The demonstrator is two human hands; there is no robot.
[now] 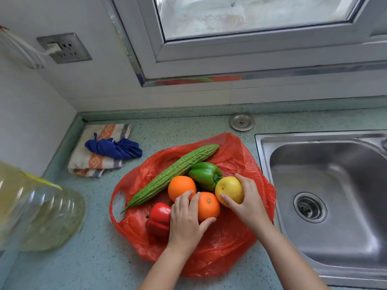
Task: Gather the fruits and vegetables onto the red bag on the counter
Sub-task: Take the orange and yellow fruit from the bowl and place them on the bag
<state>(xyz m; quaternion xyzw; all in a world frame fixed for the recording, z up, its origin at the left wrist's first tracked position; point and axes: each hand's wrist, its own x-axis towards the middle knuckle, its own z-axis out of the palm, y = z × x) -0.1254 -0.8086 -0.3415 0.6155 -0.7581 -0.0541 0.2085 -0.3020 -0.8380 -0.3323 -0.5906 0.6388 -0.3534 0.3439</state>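
The red bag (234, 243) lies spread flat on the counter (88, 266), just left of the sink (326, 185), and all the produce in view already rests on it. A long bitter gourd (173, 174) lies on a slant across the far left part. A green pepper (204, 174) sits beside it, with one orange (180, 186) in front and a red pepper (158, 218) at the near left.

The left hand (186, 218) is cupped over a second orange (209, 206), fingers on its far side and thumb curled under its near edge, so it grips that fruit. The right hand (249, 200) wraps a yellow fruit (228, 190) from the right, thumb across its front, pressing it towards the green pepper.

Judging from this, the step in hand is settling these last two pieces into the pile. Round fruit rolls easily on slippery plastic, so each piece is best nestled against a neighbour before the fingers let go. The second orange fits well in the hollow between the first orange and the red pepper. The yellow fruit sits towards the sink side of the bag, so it should be nudged inward. Releasing one hand at a time lets the other steady the heap.
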